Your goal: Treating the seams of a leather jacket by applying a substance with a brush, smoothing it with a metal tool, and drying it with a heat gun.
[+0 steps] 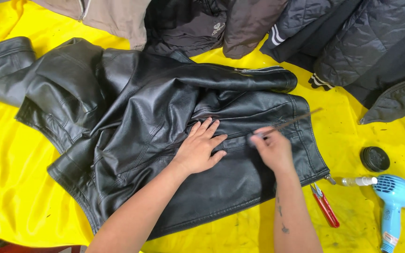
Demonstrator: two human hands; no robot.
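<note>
A black leather jacket (132, 117) lies spread on a yellow sheet (10, 178). My left hand (200, 147) rests flat on the jacket's middle, fingers apart, pressing the leather down. Right beside it, my right hand (273, 149) pinches a thin, long stick-like tool (296, 120) that slants up to the right over the jacket. The tool is blurred, and its tip near the leather is hidden by my fingers.
Several dark and beige jackets (240, 23) are piled along the far edge. At the right lie a round black tin (375, 158), a small spray bottle (359, 181), red snips (325, 208) and a blue hair dryer (396, 201).
</note>
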